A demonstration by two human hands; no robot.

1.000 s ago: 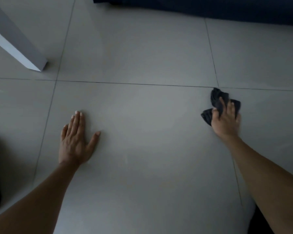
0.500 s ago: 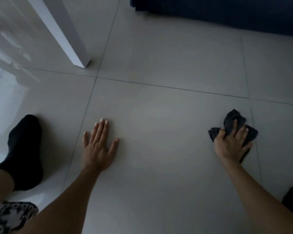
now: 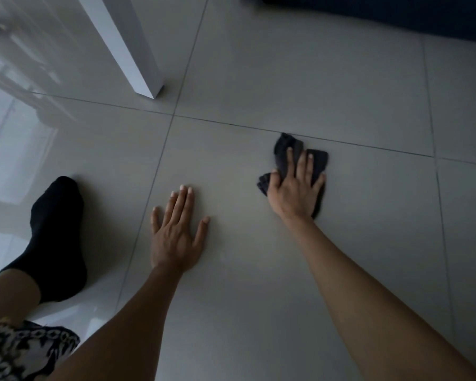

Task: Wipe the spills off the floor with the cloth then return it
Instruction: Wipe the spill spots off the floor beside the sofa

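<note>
A dark crumpled cloth (image 3: 318, 159) lies on the grey tiled floor (image 3: 259, 270), just below a grout line. My right hand (image 3: 296, 188) presses down on the cloth, with its fingers spread over it and its thumb gripping the cloth's left edge. To the left, my left hand (image 3: 177, 232) rests flat on the same tile, fingers apart, holding nothing. A faint pale smear shows on the tile below and between the hands. No clear spill is visible in the dim light.
A white furniture leg (image 3: 132, 48) stands on the floor at the upper left. My foot in a black sock (image 3: 57, 237) is planted at the left, with patterned fabric (image 3: 19, 350) at the bottom left. A dark blue edge (image 3: 382, 12) runs along the top right.
My right hand has slid the cloth left across the tile, closer to my left hand. The view has shifted, and the white leg and my socked foot now show more.
</note>
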